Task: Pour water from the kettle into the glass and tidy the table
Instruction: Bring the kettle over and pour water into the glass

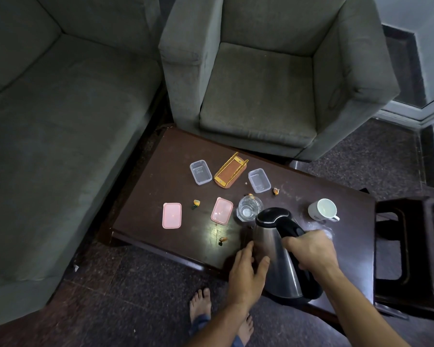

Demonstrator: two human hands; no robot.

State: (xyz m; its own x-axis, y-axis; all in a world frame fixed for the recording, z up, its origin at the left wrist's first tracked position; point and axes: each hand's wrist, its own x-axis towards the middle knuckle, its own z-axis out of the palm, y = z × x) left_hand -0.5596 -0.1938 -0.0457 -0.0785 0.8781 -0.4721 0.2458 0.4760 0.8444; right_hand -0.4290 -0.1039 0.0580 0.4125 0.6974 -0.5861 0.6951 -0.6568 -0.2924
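While tipped toward the glass, treat electric kettle as heavy, slick: right grip curled round handle, left grip spread flat against steel side.

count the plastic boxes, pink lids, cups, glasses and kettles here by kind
clear boxes: 2
pink lids: 2
cup: 1
glass: 1
kettle: 1
total: 7

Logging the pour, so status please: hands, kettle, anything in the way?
Right hand grips kettle handle; left hand flat against its side. Kettle tipped, spout at glass. Pink lid beside glass, nothing blocking.
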